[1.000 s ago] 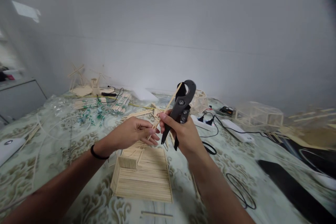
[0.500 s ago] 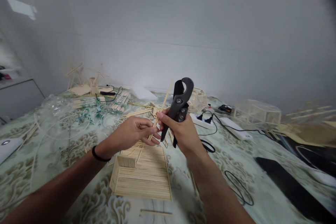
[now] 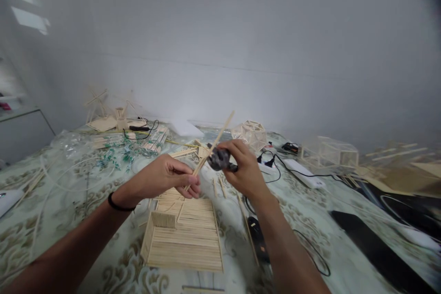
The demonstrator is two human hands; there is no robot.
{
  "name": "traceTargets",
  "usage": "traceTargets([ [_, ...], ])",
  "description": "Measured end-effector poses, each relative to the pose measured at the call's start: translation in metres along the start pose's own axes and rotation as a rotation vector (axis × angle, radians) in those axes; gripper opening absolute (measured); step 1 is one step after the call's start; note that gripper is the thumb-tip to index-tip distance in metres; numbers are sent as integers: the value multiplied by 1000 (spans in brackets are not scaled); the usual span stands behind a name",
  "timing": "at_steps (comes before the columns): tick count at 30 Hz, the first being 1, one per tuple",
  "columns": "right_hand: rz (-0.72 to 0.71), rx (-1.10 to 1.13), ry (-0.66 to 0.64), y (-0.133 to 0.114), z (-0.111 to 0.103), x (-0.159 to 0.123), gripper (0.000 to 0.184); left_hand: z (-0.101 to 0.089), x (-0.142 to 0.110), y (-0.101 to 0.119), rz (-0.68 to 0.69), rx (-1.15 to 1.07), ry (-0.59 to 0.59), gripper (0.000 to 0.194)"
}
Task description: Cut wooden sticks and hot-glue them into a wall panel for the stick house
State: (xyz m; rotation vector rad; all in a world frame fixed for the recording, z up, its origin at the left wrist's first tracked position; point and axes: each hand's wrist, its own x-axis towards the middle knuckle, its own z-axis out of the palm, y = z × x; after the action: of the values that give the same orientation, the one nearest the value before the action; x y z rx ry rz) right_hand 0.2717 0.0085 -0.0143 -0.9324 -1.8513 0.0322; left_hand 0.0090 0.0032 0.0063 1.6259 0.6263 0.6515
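Note:
My left hand [image 3: 175, 178] pinches thin wooden sticks [image 3: 220, 134] between thumb and fingers. One stick slants up and to the right, past the cutter. My right hand [image 3: 243, 165] is wrapped around a black hand cutter [image 3: 219, 159], which is blurred and seen nearly end-on. Its head lies against or just beside the sticks; I cannot tell whether the jaws touch them. Below the hands lies a wooden model [image 3: 186, 248] with a floor of parallel sticks and low walls at its left side.
Bundles of sticks [image 3: 156, 140] and plastic wrap [image 3: 69, 144] lie at the back left. Wooden frame models [image 3: 250, 134] stand farther back. A power strip [image 3: 267, 167] with cables, a black tool [image 3: 258, 239] and a dark flat slab [image 3: 375, 248] are to the right.
The cutter has turned from upright to pointing toward the sticks, its head now beside them. My left hand has shifted slightly left and down, still holding the sticks.

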Motion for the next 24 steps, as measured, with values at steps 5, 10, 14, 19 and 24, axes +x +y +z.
traceTargets([
  [5,-182,-58,-63,-4,15,-5,43,-1,-3,2,-59,32,-101,26],
  [10,-237,-105,-76,-3,19,-7,41,-3,-5,1,-83,51,-150,33],
  [14,-203,-159,-102,3,21,-10,26,-9,-5,-1,-97,97,-174,42],
  [19,-92,-245,-129,12,22,-11,13,-33,0,-8,-127,258,-208,49],
  [24,34,-295,-132,20,20,-10,6,-58,13,-37,-214,570,-112,32],
])
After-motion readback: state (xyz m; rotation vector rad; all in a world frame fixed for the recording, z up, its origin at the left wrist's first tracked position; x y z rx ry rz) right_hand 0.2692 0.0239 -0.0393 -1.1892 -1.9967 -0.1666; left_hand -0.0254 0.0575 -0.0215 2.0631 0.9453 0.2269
